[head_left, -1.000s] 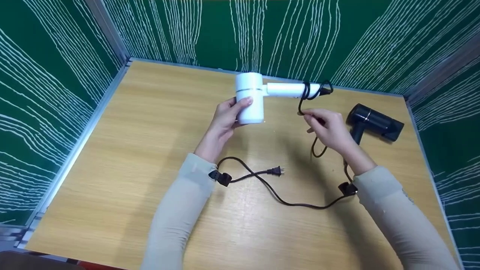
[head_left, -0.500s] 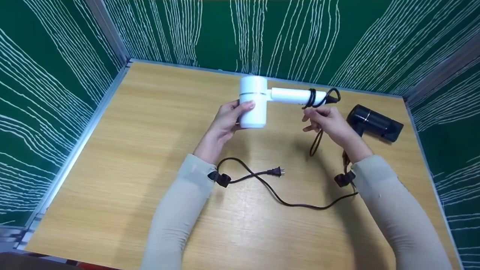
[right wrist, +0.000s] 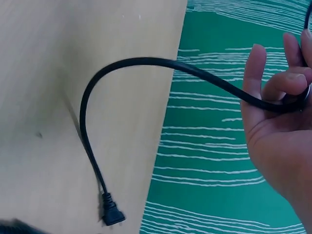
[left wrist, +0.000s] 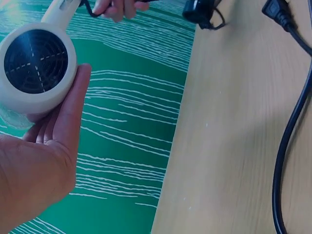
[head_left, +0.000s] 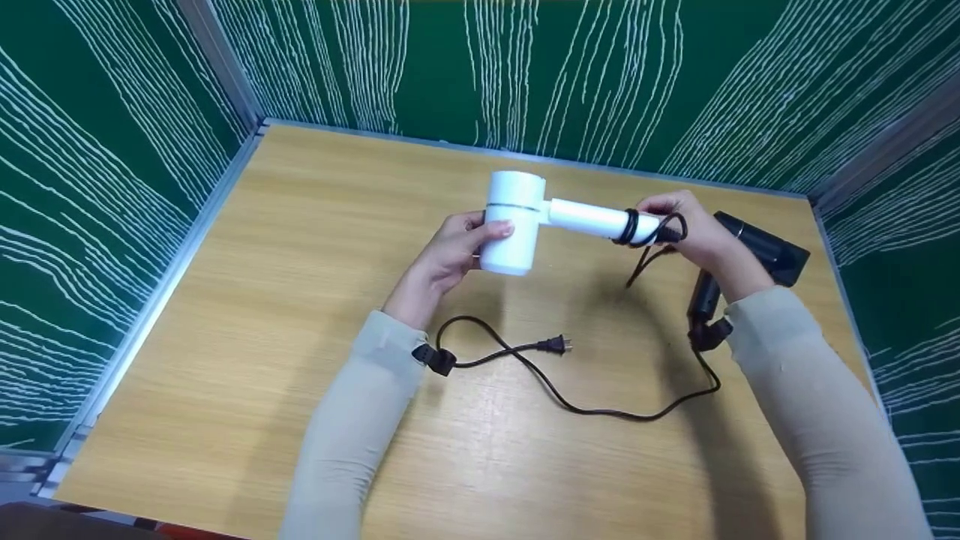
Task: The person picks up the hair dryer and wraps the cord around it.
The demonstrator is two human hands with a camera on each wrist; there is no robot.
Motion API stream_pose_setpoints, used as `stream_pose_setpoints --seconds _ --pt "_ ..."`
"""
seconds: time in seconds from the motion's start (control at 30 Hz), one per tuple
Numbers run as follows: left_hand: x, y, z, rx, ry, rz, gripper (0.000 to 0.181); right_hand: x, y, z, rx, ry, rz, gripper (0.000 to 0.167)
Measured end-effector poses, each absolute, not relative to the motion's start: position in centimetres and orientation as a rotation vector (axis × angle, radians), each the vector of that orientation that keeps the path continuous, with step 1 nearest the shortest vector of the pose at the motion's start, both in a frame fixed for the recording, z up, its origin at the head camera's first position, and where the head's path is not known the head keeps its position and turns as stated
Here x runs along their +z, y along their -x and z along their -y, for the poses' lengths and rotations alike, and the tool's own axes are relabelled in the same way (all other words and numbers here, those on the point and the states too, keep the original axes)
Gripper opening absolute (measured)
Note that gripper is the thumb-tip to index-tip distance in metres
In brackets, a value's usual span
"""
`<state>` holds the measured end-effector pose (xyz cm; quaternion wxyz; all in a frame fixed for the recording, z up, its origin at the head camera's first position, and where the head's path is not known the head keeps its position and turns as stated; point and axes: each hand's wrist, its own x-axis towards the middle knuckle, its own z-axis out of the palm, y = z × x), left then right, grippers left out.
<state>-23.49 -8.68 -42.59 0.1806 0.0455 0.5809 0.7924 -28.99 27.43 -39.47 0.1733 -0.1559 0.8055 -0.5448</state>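
Observation:
My left hand (head_left: 452, 251) (left wrist: 41, 161) holds the white hair dryer (head_left: 514, 251) (left wrist: 72, 53) by its barrel, thumb on the near side, above the table. Its handle points right, with black cord (head_left: 628, 227) looped round the far end. At that end my right hand (head_left: 701, 234) (right wrist: 287, 141) has its fingers bent round the loose cord (right wrist: 141, 61), partly hidden behind the cord loops in the head view. In the right wrist view the cord arcs out of the palm down to a plug (right wrist: 112, 214).
A black hair dryer (head_left: 784, 255) lies at the right of the wooden table (head_left: 225, 300), partly behind my right hand. Its cord (head_left: 600, 411) curves across the middle to a plug (head_left: 555, 344). Green walls with white lines (head_left: 435, 75) stand at the back and sides.
The white dryer has come down and slightly right, its handle tilting lower. My right hand has moved from below the handle to its far end, drawing the loose cord along.

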Motion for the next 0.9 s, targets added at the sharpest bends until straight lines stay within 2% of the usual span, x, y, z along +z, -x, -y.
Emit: stream_pose_setpoints --seconds 0.2,0.63,0.9 --pt "-42.9 23.5 8.9 2.168 -0.122 -1.734 0.049 -37.6 29.2 -27.7 -1.391 0.326 -2.39 0.033" --pt "-43.3 23.6 8.8 2.101 -0.142 -1.804 0.05 -33.8 29.7 -26.5 -0.905 0.552 -2.625 0.032" --pt "-43.5 23.8 8.5 2.076 -0.079 -1.875 0.052 -30.5 29.4 -24.4 -0.65 0.59 -2.641 0.041"
